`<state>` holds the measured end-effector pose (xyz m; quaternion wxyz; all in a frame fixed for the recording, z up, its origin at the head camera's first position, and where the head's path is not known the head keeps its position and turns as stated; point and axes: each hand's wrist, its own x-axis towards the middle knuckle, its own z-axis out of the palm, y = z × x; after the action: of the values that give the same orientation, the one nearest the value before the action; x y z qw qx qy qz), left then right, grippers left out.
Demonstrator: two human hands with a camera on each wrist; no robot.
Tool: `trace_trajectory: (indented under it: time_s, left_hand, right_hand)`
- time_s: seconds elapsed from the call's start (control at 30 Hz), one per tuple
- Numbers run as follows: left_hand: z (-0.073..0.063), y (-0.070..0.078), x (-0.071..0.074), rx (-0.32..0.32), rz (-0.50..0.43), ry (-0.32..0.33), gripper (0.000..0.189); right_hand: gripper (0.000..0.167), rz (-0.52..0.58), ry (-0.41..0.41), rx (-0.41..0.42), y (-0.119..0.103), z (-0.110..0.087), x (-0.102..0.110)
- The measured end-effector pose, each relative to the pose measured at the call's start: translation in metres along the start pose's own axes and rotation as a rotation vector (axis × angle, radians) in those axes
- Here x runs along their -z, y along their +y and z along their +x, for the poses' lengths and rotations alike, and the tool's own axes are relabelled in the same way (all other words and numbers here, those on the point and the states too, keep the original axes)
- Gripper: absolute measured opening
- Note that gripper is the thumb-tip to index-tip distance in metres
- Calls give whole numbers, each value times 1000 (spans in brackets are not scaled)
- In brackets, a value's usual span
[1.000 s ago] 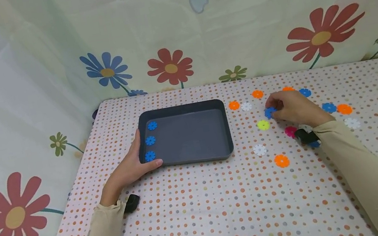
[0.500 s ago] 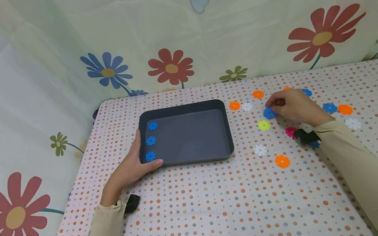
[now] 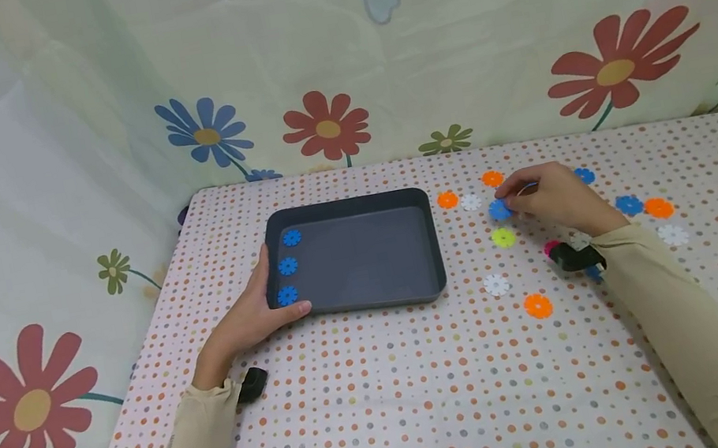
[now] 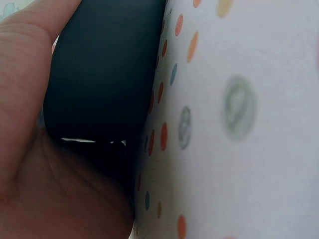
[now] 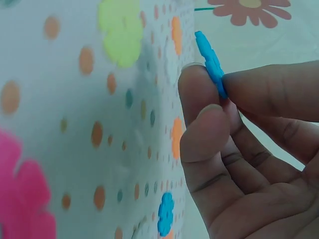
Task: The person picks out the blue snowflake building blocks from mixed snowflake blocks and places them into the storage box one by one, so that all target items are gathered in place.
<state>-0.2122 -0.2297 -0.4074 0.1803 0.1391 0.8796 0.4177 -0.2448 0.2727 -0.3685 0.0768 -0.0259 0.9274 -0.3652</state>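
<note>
My right hand [image 3: 553, 199] pinches a blue flower-shaped plastic disc [image 3: 498, 210] between thumb and fingertips. In the right wrist view that disc [image 5: 211, 64] is seen edge-on, raised off the tablecloth. A yellow-green disc [image 3: 503, 238] lies just below it in the head view, and a pink disc [image 5: 22, 189] lies near the wrist. My left hand [image 3: 249, 315] holds the dark grey rectangular tray [image 3: 381, 306] at its near left corner, thumb along the front rim and fingers along the left wall. Inside, three blue discs [image 3: 288, 266] form a column along the left side.
Several orange, white and blue discs lie scattered right of the tray, among them an orange disc [image 3: 538, 306], a white disc [image 3: 496, 285] and a blue disc [image 3: 629, 205]. A dotted cloth [image 3: 392, 410] covers the table. A flower-printed curtain [image 3: 473, 12] hangs behind.
My right hand has lifted the blue disc and moved it slightly left, toward the tray. The left hand and tray stay in place.
</note>
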Motion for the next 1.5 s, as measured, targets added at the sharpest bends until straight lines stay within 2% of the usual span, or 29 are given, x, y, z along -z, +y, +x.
trace_trajectory:
  time_s: [0.23, 0.7, 1.13, 1.5]
  left_hand:
    - [0, 0, 0, 7, 9, 0, 131]
    - [1, 2, 1, 3, 25, 5, 130]
    - [0, 4, 1, 22, 44, 8, 131]
    - [0, 6, 0, 35, 44, -3, 132]
  right_hand:
    - [23, 79, -2, 26, -10, 2, -2]
    - [28, 227, -29, 9, -34, 11, -12]
    - [29, 341, -59, 58, -55, 16, -25]
    - [27, 376, -72, 72, -71, 23, -38]
